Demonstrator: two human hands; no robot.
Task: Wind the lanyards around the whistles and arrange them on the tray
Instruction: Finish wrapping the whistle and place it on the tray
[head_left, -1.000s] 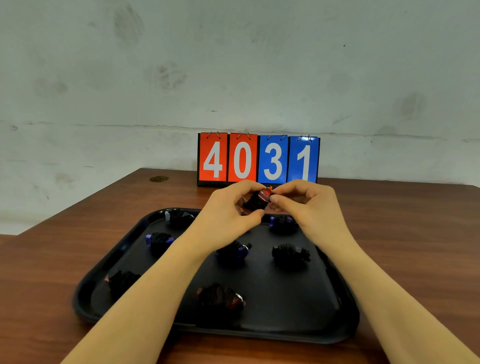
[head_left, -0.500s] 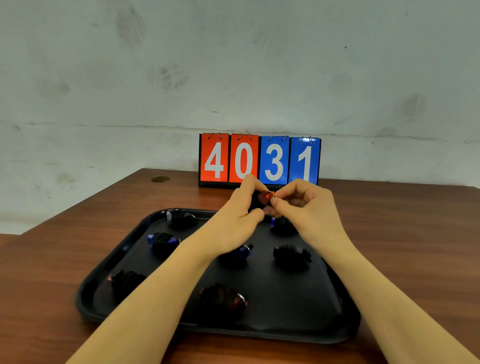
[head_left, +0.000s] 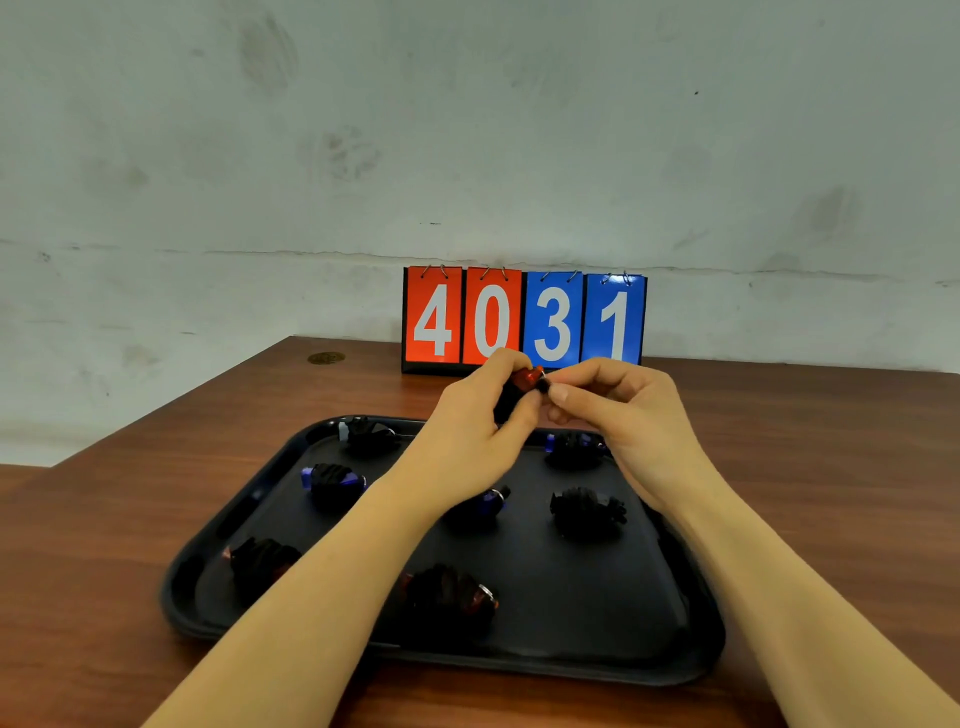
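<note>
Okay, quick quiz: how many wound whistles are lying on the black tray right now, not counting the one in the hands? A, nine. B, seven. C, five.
B: seven wrapped bundles lie on the tray, for instance the front one, while the left hand and right hand hold an eighth, red whistle above it.

Both bare forearms reach forward from the lower corners and converge at mid-frame, raised above the surface below. The left hand (head_left: 475, 431) is curled, thumb and fingers wrapped round a small red whistle wound in black cord (head_left: 521, 389). The right hand (head_left: 631, 421) faces it, knuckles up, its thumb and forefinger pinching the whistle's end. The fingertips of the two hands nearly meet.
</note>
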